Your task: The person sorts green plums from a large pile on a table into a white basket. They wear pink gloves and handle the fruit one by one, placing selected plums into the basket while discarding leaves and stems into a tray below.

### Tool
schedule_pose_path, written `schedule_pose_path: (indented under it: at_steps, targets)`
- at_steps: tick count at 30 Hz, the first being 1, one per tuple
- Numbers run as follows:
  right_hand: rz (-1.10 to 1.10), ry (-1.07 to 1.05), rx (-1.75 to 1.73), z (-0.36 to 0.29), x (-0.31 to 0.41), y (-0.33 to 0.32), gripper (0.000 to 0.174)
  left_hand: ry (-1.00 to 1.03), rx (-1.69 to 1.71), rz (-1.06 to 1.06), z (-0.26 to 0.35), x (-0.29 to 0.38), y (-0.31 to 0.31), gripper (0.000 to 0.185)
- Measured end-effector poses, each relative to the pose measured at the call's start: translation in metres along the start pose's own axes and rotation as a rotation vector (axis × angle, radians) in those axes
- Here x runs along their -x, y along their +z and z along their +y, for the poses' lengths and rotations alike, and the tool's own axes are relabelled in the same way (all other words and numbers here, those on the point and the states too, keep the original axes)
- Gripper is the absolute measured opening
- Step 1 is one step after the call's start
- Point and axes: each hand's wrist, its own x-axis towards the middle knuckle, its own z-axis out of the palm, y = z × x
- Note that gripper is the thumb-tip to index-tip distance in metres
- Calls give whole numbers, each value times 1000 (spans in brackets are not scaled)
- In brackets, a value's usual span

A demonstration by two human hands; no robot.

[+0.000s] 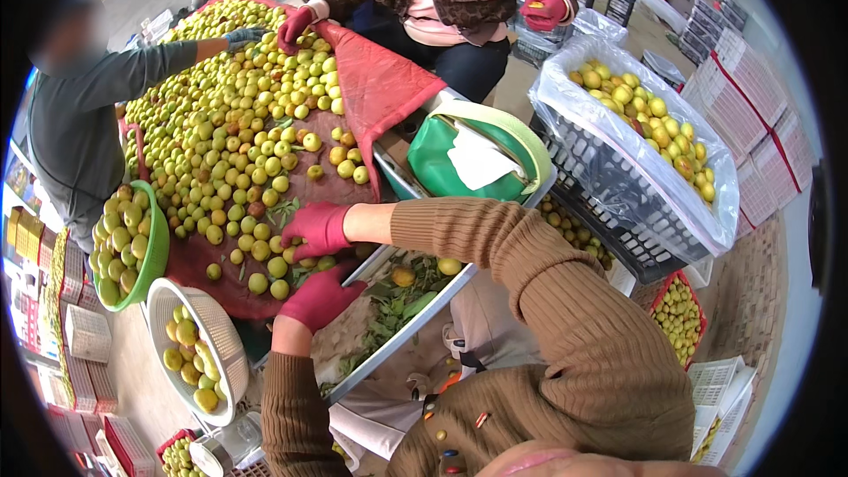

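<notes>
Round yellow-green fruits, some browned, lie heaped on a red cloth. My right hand, in a dark pink glove, is palm down over fruits at the heap's near edge; its fingers touch some, but a grip is not plain. Just below it, my left hand, gloved alike, has its thumb apart from the fingers beside the tray's edge, with no fruit seen in it. Under my forearms a metal-edged tray holds green leaves and a few fruits.
A white plastic basket and a green basket of fruit stand left. A green bag is ahead; a lined black crate of fruit stands right. Two people work at the heap: a gloved hand left, a red-gloved hand opposite.
</notes>
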Motion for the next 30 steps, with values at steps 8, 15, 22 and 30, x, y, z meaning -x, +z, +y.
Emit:
schedule_pose_path:
  at_steps: [8, 15, 22, 30]
  targets:
    - [278, -231, 157, -52, -71, 7, 43, 19, -80, 43, -17, -3, 12, 56]
    - [64, -476, 388, -64, -93, 48, 40, 104, -62, 48, -18, -5, 15, 52]
    - [-334, -325, -124, -51, -64, 6, 27, -1, -132, 16, -18, -2, 14, 54]
    - [480, 381, 578, 115, -47, -54, 61, -73, -140, 5, -7, -8, 9, 48]
